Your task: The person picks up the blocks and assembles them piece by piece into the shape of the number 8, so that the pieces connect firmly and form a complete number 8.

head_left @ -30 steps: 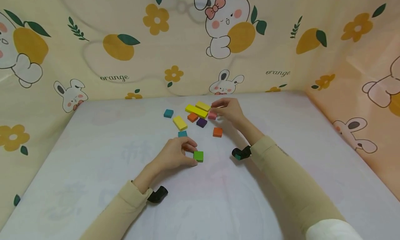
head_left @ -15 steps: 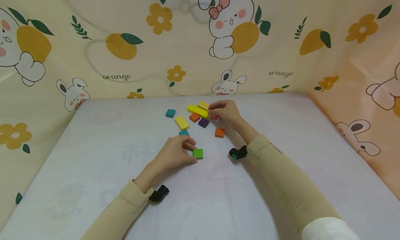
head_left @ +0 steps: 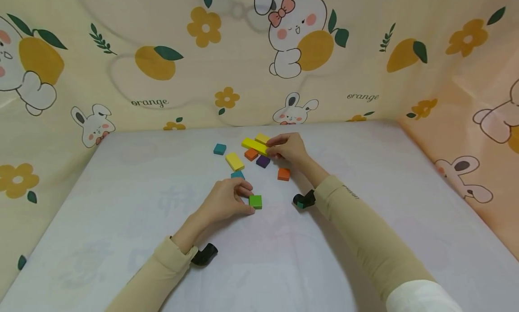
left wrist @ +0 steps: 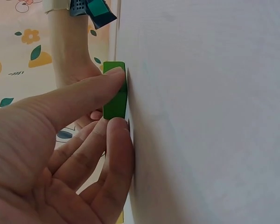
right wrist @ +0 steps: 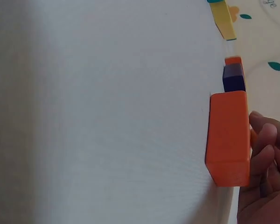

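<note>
My left hand (head_left: pixel 227 199) pinches a small green block (head_left: pixel 255 202) between thumb and fingers, low over the white table. In the left wrist view the thumb lies across the face of the green block (left wrist: pixel 115 107), with a fingertip at its lower end. Farther back, my right hand (head_left: pixel 289 149) has thumb and forefinger at the right end of a long yellow block (head_left: pixel 254 145); I cannot tell whether they grip it. In the right wrist view the fingers (right wrist: pixel 267 135) are bent, partly behind an orange block (right wrist: pixel 227 137). A pink block is hidden by the right hand.
Around the long yellow block lie another yellow block (head_left: pixel 261 138), an orange block (head_left: pixel 251 154) and a purple block (head_left: pixel 263 162). A yellow block (head_left: pixel 234 162) and two blue blocks, one (head_left: pixel 220 149) farther left, lie nearby. A patterned cloth (head_left: pixel 194 68) stands behind the table.
My right hand has moved left and slightly nearer, from beside the pink block to the end of the long yellow block, covering the pink one. My left hand stays put with the green block.
</note>
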Motion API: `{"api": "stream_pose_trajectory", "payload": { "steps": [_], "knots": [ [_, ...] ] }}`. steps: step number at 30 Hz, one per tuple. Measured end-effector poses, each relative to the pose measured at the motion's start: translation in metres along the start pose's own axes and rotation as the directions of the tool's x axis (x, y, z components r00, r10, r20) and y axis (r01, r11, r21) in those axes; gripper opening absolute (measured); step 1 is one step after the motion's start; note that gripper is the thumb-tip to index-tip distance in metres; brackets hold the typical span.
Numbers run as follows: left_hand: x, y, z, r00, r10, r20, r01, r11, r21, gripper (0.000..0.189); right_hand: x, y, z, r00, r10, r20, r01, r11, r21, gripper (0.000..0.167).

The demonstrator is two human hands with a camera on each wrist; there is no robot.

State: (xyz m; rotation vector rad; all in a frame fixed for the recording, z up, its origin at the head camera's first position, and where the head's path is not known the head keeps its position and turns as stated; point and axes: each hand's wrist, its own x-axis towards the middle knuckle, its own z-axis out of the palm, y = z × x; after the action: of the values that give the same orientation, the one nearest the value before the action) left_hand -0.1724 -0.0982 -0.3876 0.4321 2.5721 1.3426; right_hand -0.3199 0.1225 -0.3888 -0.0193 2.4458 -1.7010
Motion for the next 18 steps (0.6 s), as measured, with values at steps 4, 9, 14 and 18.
{"api": "stream_pose_trajectory", "payload": {
  "steps": [4, 9, 14, 18],
  "knots": [
    [0.0001, -0.0011, -0.0004, 1.0, 0.002, 0.006, -0.002, 1.0, -0.003, 0.047, -0.0012, -0.0014, 0.0018, 1.0, -0.025, -0.002, 0.025, 0.999, -0.036, 0.022],
    [-0.0003, -0.0001, -0.0012, 1.0, -0.002, 0.005, 0.002, 1.0, 0.003, 0.047, -0.0008, -0.0017, 0.0035, 0.998, -0.069, 0.005, 0.069, 0.988, -0.135, 0.026],
    [0.0002, -0.0001, -0.0009, 1.0, -0.002, 0.004, 0.002, 1.0, 0.005, 0.047, 0.0006, 0.0003, 0.0035, 0.996, -0.093, 0.005, 0.092, 0.974, -0.209, 0.029],
    [0.0001, -0.0014, -0.0009, 1.0, -0.002, 0.007, 0.002, 1.0, 0.004, 0.047, 0.0017, 0.0008, 0.0034, 0.995, -0.097, 0.013, 0.097, 0.966, -0.24, 0.03]
  ]
}}
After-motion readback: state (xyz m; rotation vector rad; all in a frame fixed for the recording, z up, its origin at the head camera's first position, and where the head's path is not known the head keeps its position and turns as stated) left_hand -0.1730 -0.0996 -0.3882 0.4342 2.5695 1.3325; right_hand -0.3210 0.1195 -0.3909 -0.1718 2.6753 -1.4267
